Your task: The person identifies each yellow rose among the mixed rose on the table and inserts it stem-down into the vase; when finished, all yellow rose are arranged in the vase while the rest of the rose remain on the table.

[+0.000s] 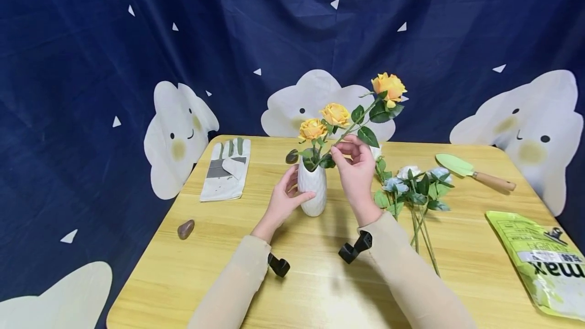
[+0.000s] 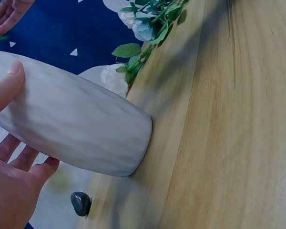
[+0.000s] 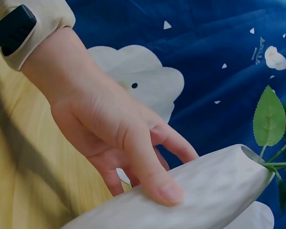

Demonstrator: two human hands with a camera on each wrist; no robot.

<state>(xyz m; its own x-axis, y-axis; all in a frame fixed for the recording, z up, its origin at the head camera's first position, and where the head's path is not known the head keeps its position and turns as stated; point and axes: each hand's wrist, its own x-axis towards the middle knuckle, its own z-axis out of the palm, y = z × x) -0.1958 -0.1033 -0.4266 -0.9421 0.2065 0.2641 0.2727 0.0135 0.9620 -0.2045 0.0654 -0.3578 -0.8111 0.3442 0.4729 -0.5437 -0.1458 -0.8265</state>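
Note:
A white textured vase (image 1: 313, 194) stands on the wooden table, with my left hand (image 1: 284, 198) gripping its left side. In the left wrist view, the thumb lies along the vase wall (image 2: 81, 119) and the fingers curl round the other side. Two yellow roses (image 1: 335, 114) stand in the vase, their stems in its mouth. My right hand (image 1: 357, 172) pinches the stem of another yellow rose (image 1: 388, 88), which slants up to the right. This stem's lower end is at the vase mouth, partly hidden by leaves, so I cannot tell how deep it sits.
Blue and white artificial flowers (image 1: 411, 187) lie right of my right hand. Farther right are a green trowel (image 1: 457, 164) and a clipped green bag (image 1: 539, 263). On the left are gardening gloves (image 1: 224, 187) and a brown stone (image 1: 186, 229); a dark stone (image 1: 292, 156) lies behind the vase.

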